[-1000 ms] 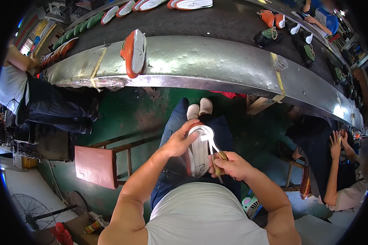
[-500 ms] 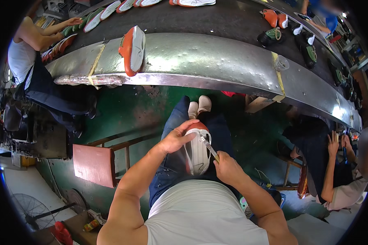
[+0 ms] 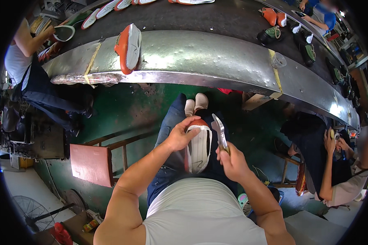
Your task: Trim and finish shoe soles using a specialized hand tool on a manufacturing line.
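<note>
An orange-red shoe with a whitish underside (image 3: pixel 199 149) rests on my lap, underside up, its red tip pointing away from me. My left hand (image 3: pixel 181 135) grips its far end, with the fingers over the red tip and the thumb on the pale edge. To the right of the shoe, my right hand (image 3: pixel 234 162) is closed round the yellowish handle of a shiny metal hand tool (image 3: pixel 220 130). This tool has a long, curved head with a side projection, and it is raised apart from the shoe. Its exact kind is unclear.
Ahead runs a metal-edged workbench (image 3: pixel 200 51) with another orange-and-white shoe (image 3: pixel 130 49) on its edge and more shoes farther back. A pink-topped stool (image 3: pixel 92 164) stands left. Co-workers are at the left (image 3: pixel 22 61) and right (image 3: pixel 335 163). A fan (image 3: pixel 33 212) stands lower left.
My right hand has moved right, lifting the tool off the shoe and turning its head upright. My left hand keeps its hold. The left co-worker now holds up a green-and-white shoe part.
</note>
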`<state>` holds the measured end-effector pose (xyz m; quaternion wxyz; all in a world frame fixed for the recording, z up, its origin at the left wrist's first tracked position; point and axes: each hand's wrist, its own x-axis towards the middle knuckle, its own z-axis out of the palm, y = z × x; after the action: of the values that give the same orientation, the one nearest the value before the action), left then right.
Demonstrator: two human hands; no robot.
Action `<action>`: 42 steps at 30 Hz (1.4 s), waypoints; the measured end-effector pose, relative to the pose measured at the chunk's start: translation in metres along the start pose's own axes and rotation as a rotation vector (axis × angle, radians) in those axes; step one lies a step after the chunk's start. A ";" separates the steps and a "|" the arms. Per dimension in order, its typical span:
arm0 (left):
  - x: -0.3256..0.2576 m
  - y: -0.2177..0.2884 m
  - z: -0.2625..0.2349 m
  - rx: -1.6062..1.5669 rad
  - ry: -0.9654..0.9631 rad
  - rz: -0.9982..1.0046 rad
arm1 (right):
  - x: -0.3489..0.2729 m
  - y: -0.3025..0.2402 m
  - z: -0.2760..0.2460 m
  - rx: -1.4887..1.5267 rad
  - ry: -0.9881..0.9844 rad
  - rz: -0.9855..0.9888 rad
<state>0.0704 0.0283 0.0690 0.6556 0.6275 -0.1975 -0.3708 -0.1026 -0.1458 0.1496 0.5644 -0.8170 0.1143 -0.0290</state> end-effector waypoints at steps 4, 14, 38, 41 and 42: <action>0.002 -0.006 -0.004 0.078 -0.110 -0.055 | 0.023 0.034 -0.001 -0.131 -0.248 0.200; -0.026 -0.059 0.025 0.000 0.051 -0.218 | 0.009 0.103 0.057 0.034 0.145 0.415; -0.056 -0.085 0.054 -0.365 0.059 -0.290 | -0.028 0.070 0.007 -0.624 -0.381 -0.009; -0.057 -0.102 0.051 -0.222 0.058 -0.249 | -0.035 0.073 0.010 -0.578 -0.347 -0.001; -0.057 -0.106 0.050 -0.223 0.061 -0.250 | -0.031 0.074 0.005 -0.576 -0.382 0.021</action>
<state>-0.0280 0.0428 -0.0157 0.6755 0.5816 -0.0557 -0.4498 -0.1432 -0.1594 0.0816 0.3220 -0.9323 0.0184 0.1638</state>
